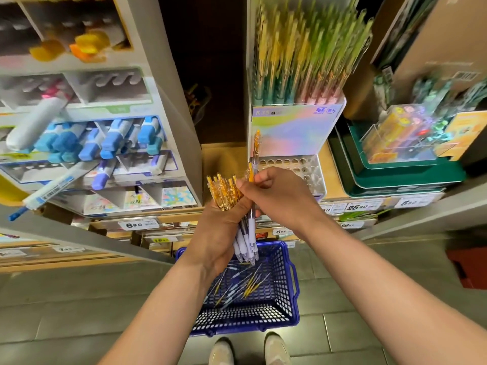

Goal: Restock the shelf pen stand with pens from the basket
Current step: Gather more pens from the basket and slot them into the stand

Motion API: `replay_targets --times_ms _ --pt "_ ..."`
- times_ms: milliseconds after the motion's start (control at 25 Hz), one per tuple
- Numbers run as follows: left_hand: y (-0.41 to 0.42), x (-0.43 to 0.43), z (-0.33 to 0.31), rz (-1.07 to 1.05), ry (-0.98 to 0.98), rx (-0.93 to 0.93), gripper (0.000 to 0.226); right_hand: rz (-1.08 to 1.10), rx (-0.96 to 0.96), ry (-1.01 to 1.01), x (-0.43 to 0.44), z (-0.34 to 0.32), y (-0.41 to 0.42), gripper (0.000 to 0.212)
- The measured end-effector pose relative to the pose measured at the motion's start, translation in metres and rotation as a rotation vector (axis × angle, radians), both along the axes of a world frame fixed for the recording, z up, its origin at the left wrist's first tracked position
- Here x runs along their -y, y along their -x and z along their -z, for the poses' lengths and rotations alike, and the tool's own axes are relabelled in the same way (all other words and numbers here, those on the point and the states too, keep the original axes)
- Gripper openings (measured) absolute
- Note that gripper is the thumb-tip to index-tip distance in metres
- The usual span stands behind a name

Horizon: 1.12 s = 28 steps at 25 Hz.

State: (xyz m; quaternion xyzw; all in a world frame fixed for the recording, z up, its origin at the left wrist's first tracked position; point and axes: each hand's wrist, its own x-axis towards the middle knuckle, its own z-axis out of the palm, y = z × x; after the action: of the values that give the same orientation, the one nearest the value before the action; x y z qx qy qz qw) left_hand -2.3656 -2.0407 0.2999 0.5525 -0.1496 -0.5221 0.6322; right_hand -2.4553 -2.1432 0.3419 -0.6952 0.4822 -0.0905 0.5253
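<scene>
shop aisle, seen from above: a bundle of orange-topped pens [224,192] is gripped in the left hand [218,233], fingers wrapped round the barrels, the white grips pointing down toward the basket [287,299]. the bundle is held in front of the shelf edge [340,198], just below and left of the pen stand [295,133]. one pen [250,175] at the right of the bundle is pinched near its orange top by the curled fingers and thumb of the right hand [279,198].

the stand's front tier [312,169], a pale tray of round holes, is seen at the front edge of the shelf, most holes unfilled. a single orange pen [256,143] rises at the tier's left edge; its lower end is hidden behind the held pen, so its seating cannot be told. the upper tiers are packed with yellow and green pens [303,56].

the blue mesh basket is set on the tiled floor below the hands, with loose pens [250,285] scattered across its bottom. a pair of pale shoes [276,349] is seen just beside its near rim. a rack of blue-capped markers [105,138] stands on the shelf to the left, and price labels [361,206] are fixed along the shelf edge.
</scene>
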Motion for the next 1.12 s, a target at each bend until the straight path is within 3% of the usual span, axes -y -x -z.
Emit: replay_targets --times_ms 120,200,360,520,760,1120 --pt "-0.001 -0.001 0.003 -0.002 -0.025 -0.015 0.019 0.046 0.069 -0.136 0.004 -0.004 -0.001 0.024" --pt "-0.004 -0.004 0.004 -0.005 -0.030 -0.083 0.025 0.059 0.098 -0.122 0.008 -0.010 0.002 0.026" --pt "-0.010 -0.008 0.005 -0.060 -0.061 -0.255 0.029 0.119 0.213 0.050 0.028 -0.032 0.013 0.020" --pt "-0.011 -0.009 0.008 -0.099 -0.087 -0.270 0.025 0.178 0.237 0.325 0.049 -0.047 0.017 0.021" --pt "-0.005 -0.005 0.002 -0.051 -0.021 -0.242 0.034 0.159 0.170 0.744 0.046 -0.034 0.013 0.012" --pt "-0.003 -0.002 -0.004 -0.061 -0.035 -0.233 0.032 -0.112 -0.086 0.848 0.046 -0.007 0.000 0.015"
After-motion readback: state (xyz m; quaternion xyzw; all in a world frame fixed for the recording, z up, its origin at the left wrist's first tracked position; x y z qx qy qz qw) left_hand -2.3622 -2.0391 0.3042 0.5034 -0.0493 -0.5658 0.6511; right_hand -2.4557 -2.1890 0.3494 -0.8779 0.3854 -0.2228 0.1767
